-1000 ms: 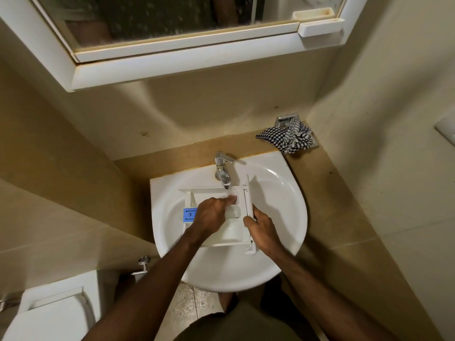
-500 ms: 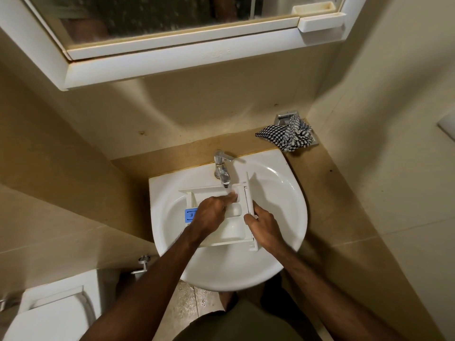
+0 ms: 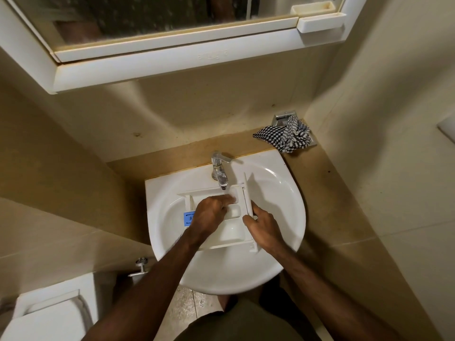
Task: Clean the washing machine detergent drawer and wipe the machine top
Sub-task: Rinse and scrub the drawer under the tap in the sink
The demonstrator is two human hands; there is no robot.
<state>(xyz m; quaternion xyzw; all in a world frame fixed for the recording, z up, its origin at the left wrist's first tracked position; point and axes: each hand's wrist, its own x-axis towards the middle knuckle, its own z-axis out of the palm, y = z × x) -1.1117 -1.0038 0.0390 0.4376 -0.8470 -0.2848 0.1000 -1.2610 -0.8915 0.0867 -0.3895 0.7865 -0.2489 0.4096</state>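
Two hands are seen over a white sink (image 3: 283, 193), and a white detergent drawer (image 3: 234, 232) is held inside the bowl, right under the tap (image 3: 219, 173). The drawer is made of white plastic and is shaped like a long tray with walls that split it into boxes. A small box is seen in the middle and a bigger, smooth one nearer the person. A blue tag (image 3: 189, 219) is stuck on the drawer's left end. A long flat front panel (image 3: 248, 198) is stood up along its right side.

The left hand (image 3: 211, 212) is laid over the drawer with its fingers reaching into the box under the tap; whether something is pinched there cannot be told. The right hand (image 3: 264, 228) is curled around the drawer's right edge, by the front panel, and the drawer is held by it.

A black and white checked cloth (image 3: 283, 139) is left bunched up on the tan bench (image 3: 327, 183) behind the sink, to the right. A mirror cabinet (image 3: 172, 62) is hung on the wall above. A white toilet (image 3: 46, 313) is seen at the bottom left.
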